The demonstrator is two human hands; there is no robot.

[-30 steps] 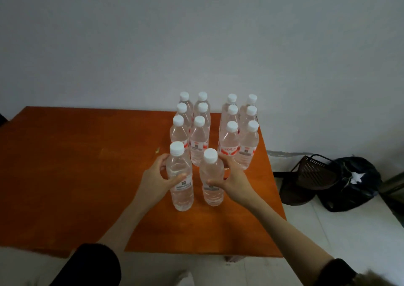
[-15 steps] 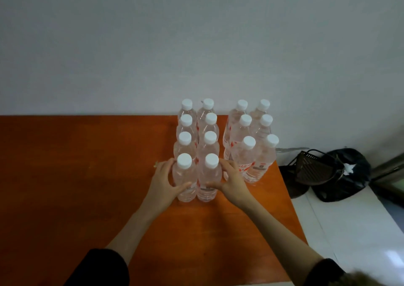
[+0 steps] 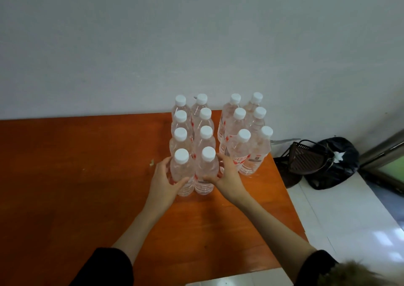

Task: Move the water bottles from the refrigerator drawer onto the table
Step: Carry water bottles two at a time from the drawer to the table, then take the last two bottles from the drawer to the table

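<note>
head view: we have two front water bottles (image 3: pixel 192 172) upright on the orange table (image 3: pixel 65 176), touching the rows behind.
left hand (image 3: pixel 162 182): wrapped on left bottle.
right hand (image 3: pixel 227 177): wrapped on right bottle.
handling: probably full, heavy, thin-walled; we grip mid-body.

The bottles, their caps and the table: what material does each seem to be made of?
Bottles: clear, thin plastic, it seems; the table shows through the ribbed walls. Caps: opaque white plastic, matte. Table: orange-brown wood or wood-look laminate with a smooth, slightly glossy finish; faint grain shows, but which one I cannot tell.
</note>
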